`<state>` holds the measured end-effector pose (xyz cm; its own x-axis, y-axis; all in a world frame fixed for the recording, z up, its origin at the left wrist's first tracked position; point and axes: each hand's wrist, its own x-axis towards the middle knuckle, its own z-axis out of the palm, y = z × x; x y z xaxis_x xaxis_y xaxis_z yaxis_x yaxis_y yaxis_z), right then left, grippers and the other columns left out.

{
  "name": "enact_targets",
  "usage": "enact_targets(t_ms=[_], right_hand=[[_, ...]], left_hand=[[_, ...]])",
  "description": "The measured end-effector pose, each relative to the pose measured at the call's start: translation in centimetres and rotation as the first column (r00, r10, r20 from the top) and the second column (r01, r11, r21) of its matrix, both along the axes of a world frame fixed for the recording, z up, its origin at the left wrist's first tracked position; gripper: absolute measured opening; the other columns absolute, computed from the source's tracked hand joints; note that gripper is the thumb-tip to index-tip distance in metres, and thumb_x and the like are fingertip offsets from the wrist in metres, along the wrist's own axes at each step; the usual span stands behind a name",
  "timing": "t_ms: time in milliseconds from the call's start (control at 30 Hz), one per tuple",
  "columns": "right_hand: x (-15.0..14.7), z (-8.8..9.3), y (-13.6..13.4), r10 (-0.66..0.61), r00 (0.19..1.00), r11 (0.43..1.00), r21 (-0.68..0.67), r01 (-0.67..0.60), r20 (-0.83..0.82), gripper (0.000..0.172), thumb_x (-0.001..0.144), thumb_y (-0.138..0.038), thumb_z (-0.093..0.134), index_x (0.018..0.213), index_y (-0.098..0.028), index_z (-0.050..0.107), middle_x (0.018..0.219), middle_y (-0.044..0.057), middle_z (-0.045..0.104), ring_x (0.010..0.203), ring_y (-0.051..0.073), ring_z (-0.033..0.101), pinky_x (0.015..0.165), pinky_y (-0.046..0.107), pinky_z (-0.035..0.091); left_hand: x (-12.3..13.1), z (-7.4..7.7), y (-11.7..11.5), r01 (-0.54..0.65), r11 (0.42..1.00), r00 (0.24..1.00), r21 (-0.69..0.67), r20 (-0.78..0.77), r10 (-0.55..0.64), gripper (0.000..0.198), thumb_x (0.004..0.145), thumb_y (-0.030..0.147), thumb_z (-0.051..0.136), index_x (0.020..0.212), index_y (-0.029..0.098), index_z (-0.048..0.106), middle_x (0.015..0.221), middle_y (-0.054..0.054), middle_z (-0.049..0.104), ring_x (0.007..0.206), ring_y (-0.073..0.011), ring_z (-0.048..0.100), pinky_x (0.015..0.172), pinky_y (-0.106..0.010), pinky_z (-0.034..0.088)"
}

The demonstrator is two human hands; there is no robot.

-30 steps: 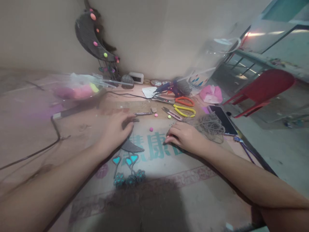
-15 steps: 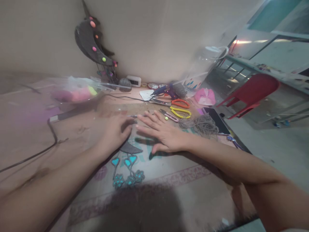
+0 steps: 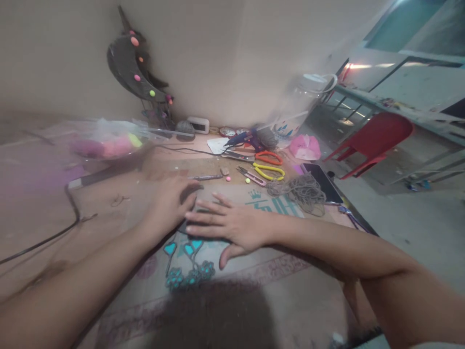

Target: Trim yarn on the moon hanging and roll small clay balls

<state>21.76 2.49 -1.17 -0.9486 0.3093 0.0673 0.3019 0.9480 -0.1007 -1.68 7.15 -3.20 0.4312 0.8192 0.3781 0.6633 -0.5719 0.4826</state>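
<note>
A dark grey crescent piece (image 3: 183, 227) lies on the table, mostly hidden beneath my hands. My right hand (image 3: 227, 225) is spread flat over it, palm down, fingers apart. At its upper left is my left hand (image 3: 169, 201), its fingers curved with a gap between thumb and forefinger; nothing shows between them. Below the hands lie turquoise hearts (image 3: 189, 248) and grey-and-turquoise flowers (image 3: 192, 277) on cords. A pen (image 3: 206, 178) rests just beyond my left fingertips, near a pink bead (image 3: 228, 179).
Orange-handled scissors (image 3: 269, 157), yellow-handled scissors (image 3: 269, 172), snips (image 3: 252, 176), grey yarn (image 3: 303, 190) and a phone (image 3: 321, 182) lie right. A glue gun (image 3: 243, 139) and jug (image 3: 300, 106) stand behind. A decorated crescent (image 3: 125, 65) hangs on the wall.
My right hand has moved down and left onto the crescent piece, uncovering the pen and pink bead. My left hand has barely moved. The view has shifted slightly.
</note>
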Motion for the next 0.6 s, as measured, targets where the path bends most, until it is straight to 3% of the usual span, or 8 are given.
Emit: enact_targets(t_ms=[133,233,333,433,500,600], right_hand=[[3.1,-0.4,1.1,-0.134,0.991,0.991,-0.03,0.134,-0.009,0.086,0.093,-0.066,0.047,0.157,-0.014,0.025,0.166,0.015,0.014,0.154,0.03,-0.008,0.12,0.057,-0.008],[4.5,-0.2,-0.9,-0.145,0.989,0.985,-0.089,0.147,0.028,0.086,0.093,-0.065,0.049,0.158,-0.016,0.022,0.165,0.014,0.017,0.154,0.03,-0.005,0.121,0.058,-0.004],[2.3,0.1,-2.9,-0.003,1.0,0.997,-0.074,0.005,0.022,0.083,0.091,-0.066,0.05,0.156,-0.019,0.028,0.165,0.009,0.02,0.154,0.027,-0.005,0.122,0.054,-0.006],[-0.4,0.1,-2.0,0.065,0.998,0.998,-0.015,-0.066,-0.024,0.079,0.093,-0.064,0.049,0.155,-0.018,0.032,0.165,0.008,0.02,0.154,0.026,-0.005,0.122,0.052,-0.009],[-0.2,-0.1,-0.5,0.005,0.999,1.0,-0.015,-0.005,-0.038,0.081,0.093,-0.063,0.051,0.155,-0.015,0.031,0.165,0.01,0.019,0.154,0.026,-0.004,0.122,0.052,-0.007],[2.6,-0.1,0.5,-0.125,0.992,0.99,-0.068,0.124,-0.018,0.085,0.092,-0.063,0.053,0.156,-0.013,0.028,0.165,0.015,0.017,0.154,0.029,-0.002,0.122,0.055,-0.003]], left_hand=[[0.1,0.1,-0.1,-0.014,1.0,1.0,0.005,-0.005,0.014,0.032,0.09,0.027,0.049,0.111,0.012,0.068,0.106,-0.013,0.069,0.104,-0.0286,0.062,0.095,-0.044,0.047],[0.4,0.1,0.0,-0.017,1.0,1.0,0.013,-0.014,0.017,0.031,0.089,0.026,0.049,0.108,0.013,0.069,0.103,-0.013,0.069,0.102,-0.0286,0.062,0.094,-0.044,0.047],[0.4,0.0,0.1,-0.021,1.0,1.0,0.011,-0.014,0.022,0.031,0.089,0.027,0.048,0.107,0.014,0.069,0.103,-0.012,0.069,0.102,-0.0287,0.061,0.094,-0.045,0.047],[0.2,0.1,0.1,-0.017,1.0,1.0,-0.012,-0.009,0.017,0.03,0.088,0.029,0.048,0.107,0.016,0.068,0.105,-0.011,0.07,0.104,-0.0284,0.061,0.096,-0.046,0.047],[0.1,0.2,0.0,-0.008,1.0,1.0,-0.025,-0.012,0.008,0.029,0.089,0.03,0.048,0.107,0.018,0.067,0.107,-0.011,0.069,0.105,-0.0286,0.061,0.096,-0.046,0.047],[0.1,0.4,-0.2,-0.014,1.0,1.0,-0.025,-0.027,0.013,0.03,0.089,0.031,0.047,0.108,0.018,0.066,0.108,-0.012,0.069,0.105,-0.029,0.061,0.097,-0.047,0.047]])
